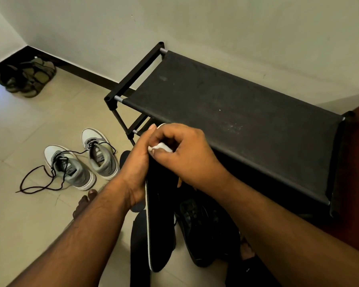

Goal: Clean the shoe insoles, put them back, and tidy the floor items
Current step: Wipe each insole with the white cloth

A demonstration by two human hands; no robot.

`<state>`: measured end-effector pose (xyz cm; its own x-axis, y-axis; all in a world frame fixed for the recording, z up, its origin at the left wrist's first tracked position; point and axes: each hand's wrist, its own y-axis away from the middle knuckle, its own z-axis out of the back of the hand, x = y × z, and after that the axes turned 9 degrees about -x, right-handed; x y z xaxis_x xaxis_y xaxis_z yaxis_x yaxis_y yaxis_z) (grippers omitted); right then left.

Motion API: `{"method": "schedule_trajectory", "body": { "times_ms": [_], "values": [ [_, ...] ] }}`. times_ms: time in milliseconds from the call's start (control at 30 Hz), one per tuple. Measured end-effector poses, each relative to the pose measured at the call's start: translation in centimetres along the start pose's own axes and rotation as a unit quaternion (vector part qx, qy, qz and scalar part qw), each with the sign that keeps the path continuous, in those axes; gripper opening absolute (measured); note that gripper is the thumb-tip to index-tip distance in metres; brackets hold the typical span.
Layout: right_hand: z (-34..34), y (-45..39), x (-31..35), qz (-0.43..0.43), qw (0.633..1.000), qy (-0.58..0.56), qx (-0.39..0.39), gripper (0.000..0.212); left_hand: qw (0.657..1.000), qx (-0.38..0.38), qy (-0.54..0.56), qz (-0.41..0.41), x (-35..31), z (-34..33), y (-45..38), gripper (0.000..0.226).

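Between the two hands, a long black insole (160, 214) with a pale edge is being held up, its far tip hidden behind the fingers and its near end hanging down toward the person. The left hand (136, 166) is gripping the insole along its left edge, fingers curled round it. The right hand (182, 154) is pinching a small white wipe (160, 147) against the insole's upper part, right beside the left hand's knuckles. Below the right forearm a black shoe (203, 226) is lying on the floor, though the dim light is making its outline hard to read. Left of the left hand, a pair of grey sneakers (81, 160) with loose dark laces is sitting on the tiles. Beyond the right hand a black shoe rack (226, 100) is standing against the wall, and far off to the left some olive sandals (31, 77) are resting in the corner.
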<state>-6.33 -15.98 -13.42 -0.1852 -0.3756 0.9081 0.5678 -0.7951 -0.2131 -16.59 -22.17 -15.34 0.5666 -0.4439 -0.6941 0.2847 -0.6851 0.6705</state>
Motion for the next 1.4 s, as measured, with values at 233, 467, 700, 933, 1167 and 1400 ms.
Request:
{"method": "schedule_trajectory", "body": {
  "times_ms": [233, 467, 700, 933, 1167, 1400],
  "values": [
    [2.8, -2.3, -1.5, -0.109, 0.981, -0.007, -0.161, 0.011, 0.999, 0.021, -0.037, -0.005, 0.0, -0.4, 0.2, 0.068],
    [0.3, -0.5, 0.3, -0.095, 0.989, -0.092, -0.059, 0.017, 1.000, 0.015, 0.007, -0.026, -0.3, -0.5, 0.2, 0.060],
    [2.2, -1.8, -1.2, -0.176, 0.964, -0.096, -0.173, 0.011, 0.999, 0.028, -0.013, -0.028, -0.1, -0.1, 0.0, 0.071],
    [-0.5, 0.0, 0.4, -0.107, 0.985, -0.128, -0.041, 0.021, 0.998, 0.023, 0.055, -0.031, -0.1, 0.0, -0.1, 0.063],
    [1.5, -1.4, -1.2, -0.193, 0.964, -0.087, -0.160, 0.012, 0.997, 0.041, 0.057, -0.038, -0.1, 0.0, -0.2, 0.072],
    [-1.1, 0.4, 0.6, -0.090, 0.991, -0.087, -0.042, 0.012, 0.992, 0.010, 0.119, -0.042, -0.2, 0.3, -0.2, 0.062]
  ]
}}
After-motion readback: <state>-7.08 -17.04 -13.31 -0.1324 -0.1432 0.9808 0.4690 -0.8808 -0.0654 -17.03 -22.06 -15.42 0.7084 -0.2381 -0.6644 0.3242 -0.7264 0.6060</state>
